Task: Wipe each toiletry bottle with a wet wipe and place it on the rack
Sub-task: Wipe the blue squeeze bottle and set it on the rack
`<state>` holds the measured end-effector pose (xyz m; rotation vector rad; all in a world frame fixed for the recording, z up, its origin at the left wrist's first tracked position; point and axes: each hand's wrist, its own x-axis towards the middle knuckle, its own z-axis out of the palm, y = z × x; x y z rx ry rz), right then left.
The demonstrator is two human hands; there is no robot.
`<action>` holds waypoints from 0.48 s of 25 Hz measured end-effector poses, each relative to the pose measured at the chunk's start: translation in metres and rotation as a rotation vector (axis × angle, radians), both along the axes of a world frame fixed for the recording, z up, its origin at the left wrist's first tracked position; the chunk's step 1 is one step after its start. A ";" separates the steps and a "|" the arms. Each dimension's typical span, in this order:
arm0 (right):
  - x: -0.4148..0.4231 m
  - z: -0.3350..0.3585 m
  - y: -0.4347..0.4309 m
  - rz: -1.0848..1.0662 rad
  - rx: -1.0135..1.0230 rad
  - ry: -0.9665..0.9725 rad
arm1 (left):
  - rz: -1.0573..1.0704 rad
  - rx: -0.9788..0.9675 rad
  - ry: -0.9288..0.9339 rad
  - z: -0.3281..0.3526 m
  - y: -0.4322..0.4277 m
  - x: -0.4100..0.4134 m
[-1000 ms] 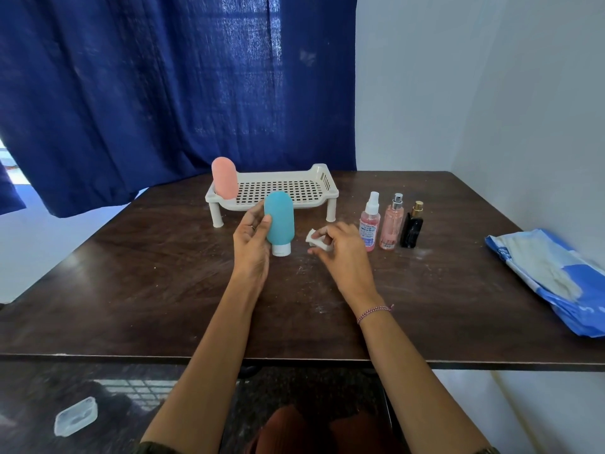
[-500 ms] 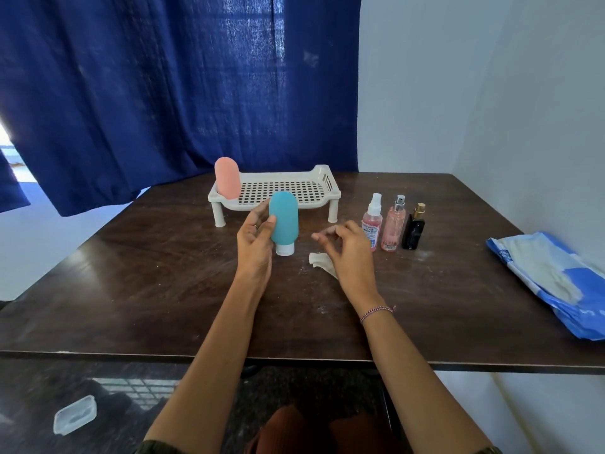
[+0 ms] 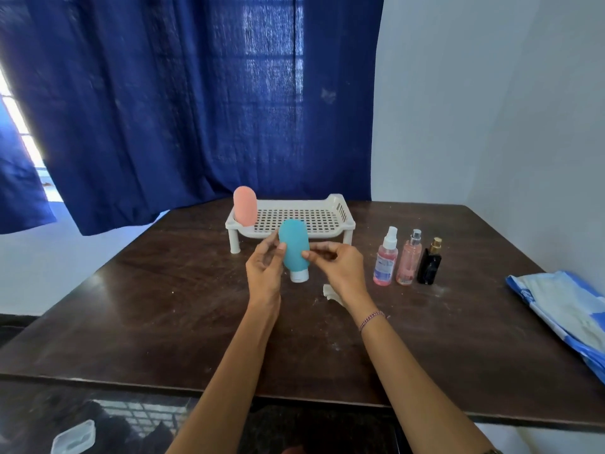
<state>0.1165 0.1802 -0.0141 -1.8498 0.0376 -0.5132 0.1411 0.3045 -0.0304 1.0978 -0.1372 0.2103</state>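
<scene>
1. The dark brown wooden counter [image 3: 157, 306] has pale dusty smears.
2. A white perforated plastic rack [image 3: 340, 209] stands on short legs near the far edge.
3. To its right stand a clear spray bottle of pink liquid [image 3: 386, 262], a pink glass atomiser [image 3: 409, 262] and a black gold-capped bottle [image 3: 430, 267].
4. A crumpled white wipe [image 3: 329, 290] lies mid-counter.
5. A blue-and-white plastic packet [image 3: 563, 309] lies at the right edge.

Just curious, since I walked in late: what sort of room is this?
Probably a plain room in a home: a dark wooden table by a bare white wall, a blue curtain over a window, and a white rack behind a hand-held teal bottle.
</scene>
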 end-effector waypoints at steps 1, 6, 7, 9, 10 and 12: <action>0.005 0.004 0.001 0.003 0.030 -0.007 | 0.074 0.034 -0.013 0.003 0.002 0.003; 0.046 0.024 0.017 -0.093 0.065 -0.068 | 0.322 0.222 -0.112 0.023 -0.001 0.019; 0.056 0.027 0.020 -0.111 0.084 -0.083 | 0.336 0.255 -0.123 0.024 -0.003 0.023; 0.073 0.029 0.025 -0.116 0.098 -0.103 | 0.342 0.302 -0.142 0.025 -0.005 0.033; 0.080 0.029 0.026 -0.121 0.086 -0.102 | 0.342 0.325 -0.144 0.024 -0.005 0.039; 0.093 0.027 0.026 -0.125 0.059 -0.086 | 0.328 0.362 -0.132 0.020 -0.004 0.053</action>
